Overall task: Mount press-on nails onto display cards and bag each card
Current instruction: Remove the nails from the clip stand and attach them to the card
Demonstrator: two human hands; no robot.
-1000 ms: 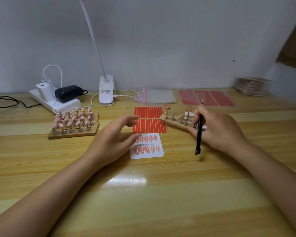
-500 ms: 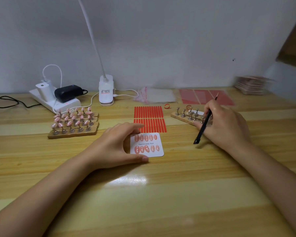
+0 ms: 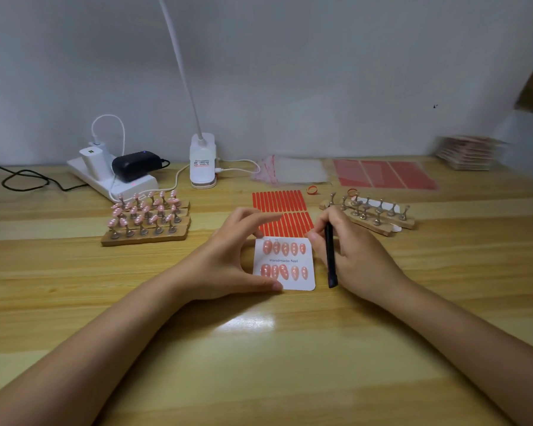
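A white display card marked "Handmade Nail" lies on the wooden table with two rows of pink press-on nails stuck on it. My left hand holds the card's left edge, thumb at its lower corner and fingers at its top. My right hand grips a black tool beside the card's right edge, a fingertip touching the top right corner. Red adhesive strips lie just behind the card.
A wooden rack of pink nails on stands sits at left. Racks of bare metal stands sit at right. Clear bags, red sheets, a card stack, a lamp base and a power strip line the back.
My right hand left the rack of bare stands and came left and nearer to the card's right edge, tool now pointing down. My left hand closed in on the card's left edge.
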